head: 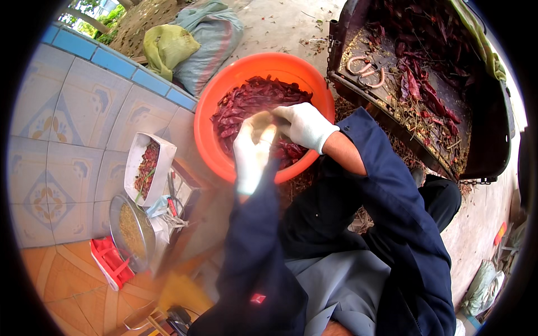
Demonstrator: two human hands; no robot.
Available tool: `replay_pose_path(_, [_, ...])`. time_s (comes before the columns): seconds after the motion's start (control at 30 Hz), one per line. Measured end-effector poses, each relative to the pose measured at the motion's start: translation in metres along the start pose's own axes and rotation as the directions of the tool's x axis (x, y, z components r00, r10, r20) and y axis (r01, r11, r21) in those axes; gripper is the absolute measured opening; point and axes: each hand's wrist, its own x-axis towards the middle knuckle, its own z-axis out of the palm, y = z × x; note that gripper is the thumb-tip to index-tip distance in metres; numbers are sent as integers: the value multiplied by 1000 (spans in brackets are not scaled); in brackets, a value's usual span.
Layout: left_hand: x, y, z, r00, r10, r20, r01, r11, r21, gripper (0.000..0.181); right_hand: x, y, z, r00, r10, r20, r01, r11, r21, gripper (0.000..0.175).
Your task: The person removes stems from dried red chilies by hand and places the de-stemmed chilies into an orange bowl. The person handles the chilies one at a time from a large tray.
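Observation:
Both my hands wear white knit gloves with fingertips close together above an orange plastic basin (pixel 212 157). Dark red dried chili peppers (pixel 248 98) fill much of the basin. My left hand (pixel 253 147) is palm up with curled fingers, its yellowish fingertips blurred. From the right, my right hand (pixel 304 125) reaches in, fingers bent down towards the left ones. Whether a pepper is between them is hidden. Scissors with wrapped handles (pixel 365 72) lie at the edge of a dark metal cart bed (pixel 424 157), among more dried chilies (pixel 414 82), stems and seeds.
To the left stand a white box (pixel 168 153) of chili scraps and a metal bowl (pixel 147 235) of yellowish seeds. A red bag (pixel 111 262) lies by the tiled wall (pixel 73 164). Woven sacks (pixel 206 46) lean beyond the basin. A chain (pixel 330 54) hangs at the cart's corner.

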Motion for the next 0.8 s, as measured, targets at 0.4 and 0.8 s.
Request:
replay_pose_path(0.4, [-2,-7,-37,975,-48,-216,26,994,-103,26,32,-2,-1,843,526,116,-422,512,748,66])
replay_pose_path(0.8, [3,37,-9,981,167,-98,-168,986,-5,28,2,-27,-23,998,31,-57,13,760,649,40])
